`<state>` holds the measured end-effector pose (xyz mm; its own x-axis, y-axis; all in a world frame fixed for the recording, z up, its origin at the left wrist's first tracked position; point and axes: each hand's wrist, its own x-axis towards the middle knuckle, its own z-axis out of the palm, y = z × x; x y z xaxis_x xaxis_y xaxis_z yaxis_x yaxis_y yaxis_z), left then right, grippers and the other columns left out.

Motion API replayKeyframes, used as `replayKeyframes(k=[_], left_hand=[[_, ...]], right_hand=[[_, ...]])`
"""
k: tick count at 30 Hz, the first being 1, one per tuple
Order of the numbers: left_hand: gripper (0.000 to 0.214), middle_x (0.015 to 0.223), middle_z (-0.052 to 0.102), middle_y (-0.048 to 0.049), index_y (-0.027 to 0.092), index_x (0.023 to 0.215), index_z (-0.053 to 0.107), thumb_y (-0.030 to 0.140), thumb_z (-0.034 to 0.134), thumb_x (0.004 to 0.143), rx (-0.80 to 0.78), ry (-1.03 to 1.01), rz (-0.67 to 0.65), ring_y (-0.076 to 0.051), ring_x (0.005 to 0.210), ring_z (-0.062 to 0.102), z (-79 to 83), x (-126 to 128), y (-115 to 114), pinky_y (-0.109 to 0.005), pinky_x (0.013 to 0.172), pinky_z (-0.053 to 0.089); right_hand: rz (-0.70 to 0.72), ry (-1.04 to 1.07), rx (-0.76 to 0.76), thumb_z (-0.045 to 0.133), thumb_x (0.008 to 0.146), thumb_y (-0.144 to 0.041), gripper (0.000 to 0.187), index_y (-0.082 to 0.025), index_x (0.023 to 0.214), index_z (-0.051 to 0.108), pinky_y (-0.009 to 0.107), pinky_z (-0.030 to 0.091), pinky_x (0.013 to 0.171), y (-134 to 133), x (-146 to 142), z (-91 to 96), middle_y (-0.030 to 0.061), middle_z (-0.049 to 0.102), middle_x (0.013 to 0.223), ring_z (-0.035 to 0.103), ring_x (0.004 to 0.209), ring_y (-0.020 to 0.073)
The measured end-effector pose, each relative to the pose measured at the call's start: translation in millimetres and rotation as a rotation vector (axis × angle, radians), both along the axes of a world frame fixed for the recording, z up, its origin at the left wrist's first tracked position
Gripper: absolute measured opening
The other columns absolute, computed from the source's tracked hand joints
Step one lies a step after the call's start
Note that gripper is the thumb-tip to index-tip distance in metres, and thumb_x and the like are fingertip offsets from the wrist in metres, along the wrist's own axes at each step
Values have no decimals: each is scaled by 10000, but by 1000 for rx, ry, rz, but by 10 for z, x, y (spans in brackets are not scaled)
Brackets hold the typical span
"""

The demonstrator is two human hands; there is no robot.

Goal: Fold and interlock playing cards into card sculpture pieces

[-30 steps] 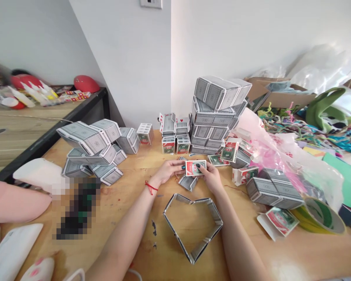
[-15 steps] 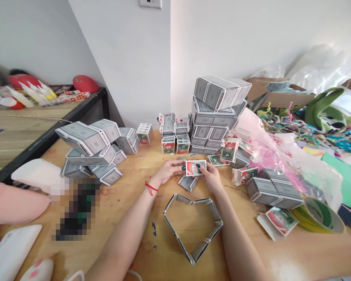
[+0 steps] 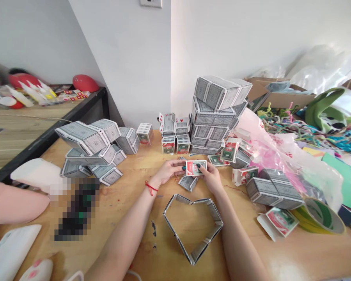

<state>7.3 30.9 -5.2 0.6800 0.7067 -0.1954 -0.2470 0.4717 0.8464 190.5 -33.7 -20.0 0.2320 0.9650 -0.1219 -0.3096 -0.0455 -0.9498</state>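
Between both hands is a red and green playing card box (image 3: 192, 168). My left hand (image 3: 169, 171), with a red string on the wrist, pinches its left end. At the right end my right hand (image 3: 212, 176) grips it, thumb lying on the printed face. Partly under the box lie some grey-patterned playing cards (image 3: 188, 182). Nearer to me, between my forearms, a heart-shaped frame of folded cards (image 3: 178, 230) stands on the wooden table (image 3: 119, 207).
A tall stack of card-covered blocks (image 3: 212, 117) stands behind my hands, with a lower pile (image 3: 87, 142) at left. More card boxes (image 3: 280, 221), a roll of yellow tape (image 3: 318, 218) and pink plastic bags (image 3: 280, 144) lie at right. A white mouse (image 3: 38, 270) sits front left.
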Motion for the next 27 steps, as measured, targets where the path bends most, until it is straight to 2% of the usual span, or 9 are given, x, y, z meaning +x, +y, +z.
replayKeyframes(k=[17, 27], left_hand=[[426, 1025, 664, -111, 132, 1011, 639, 178, 754, 603, 13, 10, -10, -222, 959, 614, 24, 7, -10, -389, 900, 441], [417, 1006, 669, -108, 125, 1035, 623, 211, 731, 641, 41, 24, -48, -218, 936, 623, 27, 19, -27, -396, 892, 449]], right_hand=[[15, -16, -6, 721, 603, -459, 409, -194, 894, 609, 322, 545, 533, -7, 3, 9, 50, 683, 895, 642, 734, 228], [-7, -20, -10, 732, 590, -454, 416, -193, 883, 598, 338, 554, 558, 0, -2, 5, 50, 688, 865, 647, 727, 229]])
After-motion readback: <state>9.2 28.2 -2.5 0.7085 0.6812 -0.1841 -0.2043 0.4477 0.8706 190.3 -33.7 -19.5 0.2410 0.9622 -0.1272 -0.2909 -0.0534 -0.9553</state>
